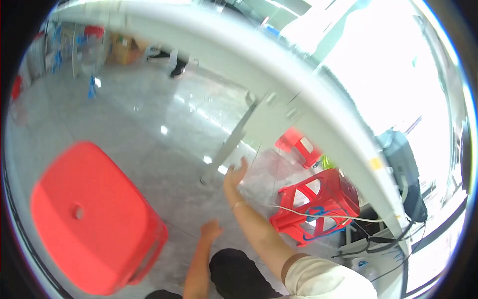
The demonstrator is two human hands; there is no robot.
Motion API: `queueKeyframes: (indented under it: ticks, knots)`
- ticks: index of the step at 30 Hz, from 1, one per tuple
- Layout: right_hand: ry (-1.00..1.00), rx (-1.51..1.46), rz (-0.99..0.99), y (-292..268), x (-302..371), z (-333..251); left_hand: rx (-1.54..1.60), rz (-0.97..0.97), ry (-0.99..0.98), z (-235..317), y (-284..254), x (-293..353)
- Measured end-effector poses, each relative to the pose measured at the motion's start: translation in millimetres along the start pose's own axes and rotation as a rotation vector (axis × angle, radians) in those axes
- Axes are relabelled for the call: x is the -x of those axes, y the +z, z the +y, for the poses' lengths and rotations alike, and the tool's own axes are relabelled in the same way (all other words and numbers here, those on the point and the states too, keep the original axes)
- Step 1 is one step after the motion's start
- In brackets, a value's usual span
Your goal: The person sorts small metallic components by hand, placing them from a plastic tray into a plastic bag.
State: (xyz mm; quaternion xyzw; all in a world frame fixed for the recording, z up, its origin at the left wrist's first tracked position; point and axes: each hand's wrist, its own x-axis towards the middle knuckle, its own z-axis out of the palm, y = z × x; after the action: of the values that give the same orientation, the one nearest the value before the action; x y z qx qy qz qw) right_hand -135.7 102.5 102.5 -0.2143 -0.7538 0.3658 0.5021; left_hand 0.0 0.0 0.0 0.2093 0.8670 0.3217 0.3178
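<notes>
My right hand (237,173) reaches forward over the grey floor, near a leg of the long white table. Its fingers are apart and nothing shows in them. Lower down and to the left, my left hand (211,229) hangs above the floor, close to my dark-trousered knee (239,271). It is small and blurred, so I cannot make out its fingers. To the left of both hands stands a red plastic stool (99,199) with a hole in its seat, touched by neither hand.
The white table (279,65) runs from upper left to lower right. Beneath it are another red stool (318,204) with blue cord and a pale cable (323,216), and a further red stool (298,144). A person's dark shoes (178,69) and a cardboard box (119,49) lie beyond.
</notes>
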Motion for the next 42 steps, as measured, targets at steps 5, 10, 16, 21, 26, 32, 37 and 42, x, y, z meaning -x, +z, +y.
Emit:
queueKeyframes:
  ticks: [5, 10, 16, 21, 26, 32, 37, 42]
  knots:
    - [0.320, -0.340, -0.269, -30, 89, -97, 0.012, 0.055, 0.065, -6, -54, 100]
    - [0.508, -0.403, -0.800, -164, 111, -263, 0.216, 0.342, -0.145, 100, -127, 305]
    - [0.601, -0.339, -1.201, -273, 22, -380, 0.274, 0.867, 0.215, 190, -362, 396]
    - [0.780, -0.072, -1.431, -369, 13, -391, -0.045, 0.977, 0.286, 222, -485, 349]
    - [0.702, 0.158, -1.681, -414, 6, -402, -0.313, 1.030, 0.027, 200, -551, 269]
    - [0.861, 0.076, -1.643, -411, -31, -408, -0.595, 1.008, -0.181, 180, -545, 232]
    - [0.751, 0.033, -1.695, -365, -25, -390, -0.514, 0.956, -0.257, 194, -557, 235]
    - [0.760, -0.117, -1.661, -300, -55, -417, -0.511, 0.949, -0.246, 195, -561, 229]
